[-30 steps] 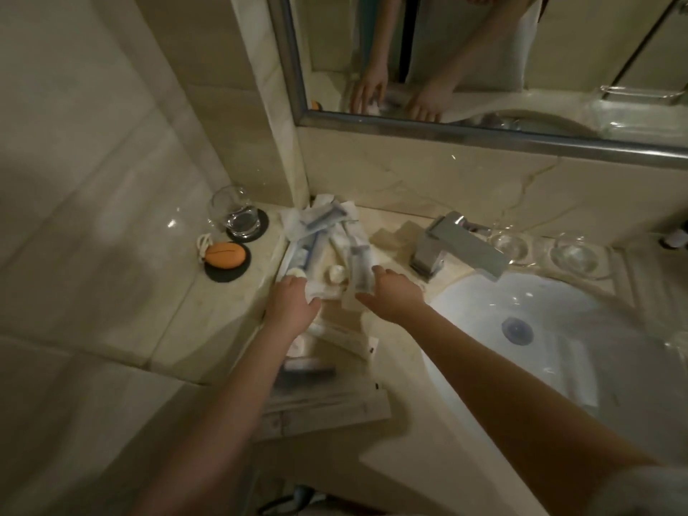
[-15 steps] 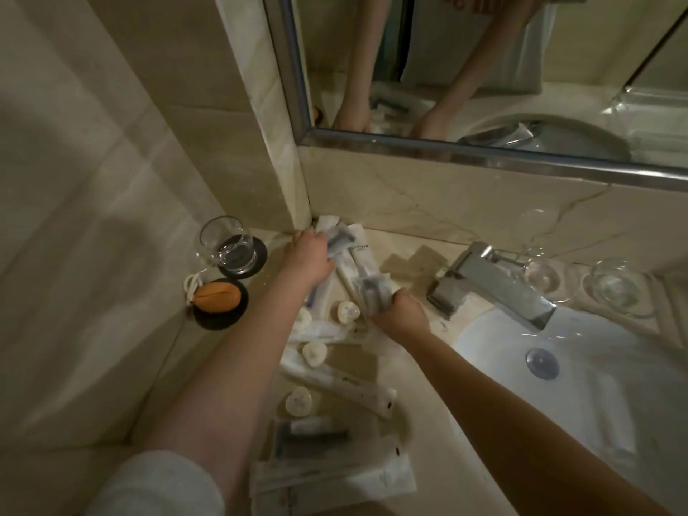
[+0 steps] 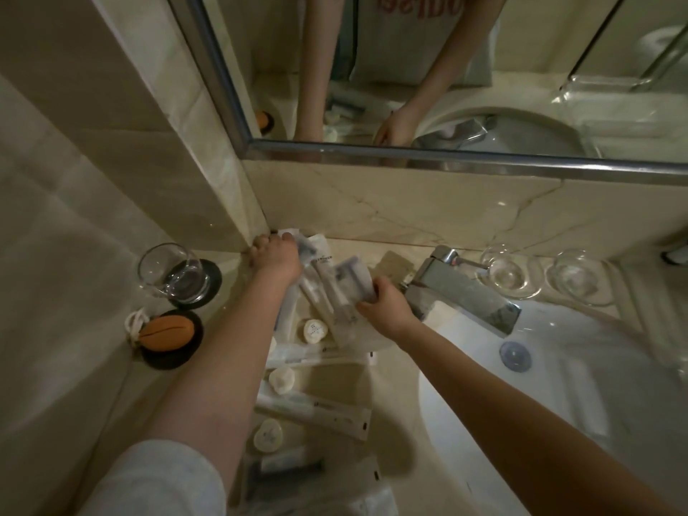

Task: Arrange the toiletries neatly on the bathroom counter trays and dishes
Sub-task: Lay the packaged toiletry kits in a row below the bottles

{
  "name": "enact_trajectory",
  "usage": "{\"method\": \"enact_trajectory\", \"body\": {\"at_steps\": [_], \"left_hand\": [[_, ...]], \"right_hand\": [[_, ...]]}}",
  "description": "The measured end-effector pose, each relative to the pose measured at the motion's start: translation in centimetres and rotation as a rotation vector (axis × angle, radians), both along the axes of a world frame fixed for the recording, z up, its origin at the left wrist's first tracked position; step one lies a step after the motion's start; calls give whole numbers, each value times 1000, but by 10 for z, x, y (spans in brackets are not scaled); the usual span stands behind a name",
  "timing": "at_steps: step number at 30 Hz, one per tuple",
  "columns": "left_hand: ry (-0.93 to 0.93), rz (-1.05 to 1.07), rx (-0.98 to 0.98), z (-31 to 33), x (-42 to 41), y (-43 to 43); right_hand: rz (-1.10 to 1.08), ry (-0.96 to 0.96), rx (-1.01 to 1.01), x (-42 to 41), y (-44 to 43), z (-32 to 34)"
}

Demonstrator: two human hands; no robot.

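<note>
Several white wrapped toiletry packets lie heaped at the back corner of the marble counter. My left hand reaches into the corner and grips the far end of the heap. My right hand pinches a clear-windowed packet at the heap's right side, just left of the faucet. A long white sachet lies across below the heap. Small round wrapped soaps sit along the counter towards me, with more long packets between them.
A chrome faucet overhangs the white basin on the right. Two clear glass dishes stand behind the basin. At left, a tumbler sits on a black coaster and an orange oval soap on another. A mirror is above.
The view has moved closer to the counter. My left hand reached farther back into the corner on the packets. My right hand has stayed on the packet beside the faucet.
</note>
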State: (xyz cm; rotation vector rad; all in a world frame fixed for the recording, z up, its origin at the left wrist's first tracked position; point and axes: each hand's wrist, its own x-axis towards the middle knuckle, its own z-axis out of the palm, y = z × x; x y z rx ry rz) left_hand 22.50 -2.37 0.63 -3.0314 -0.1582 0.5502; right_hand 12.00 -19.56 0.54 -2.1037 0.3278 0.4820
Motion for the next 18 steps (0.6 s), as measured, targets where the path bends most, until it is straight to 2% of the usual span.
{"method": "enact_trajectory", "body": {"at_steps": [8,12,18], "left_hand": [[-141,2,-119,12,-22,-5],[-229,35,-392,37,-51,-14],[-292,227,-732,66,-117,-31]], "right_hand": [[-29,-80,82,-5,-5,13],[-63,-122,126,-16,-11,26],[-103,-177,155,-54,-32,48]]}}
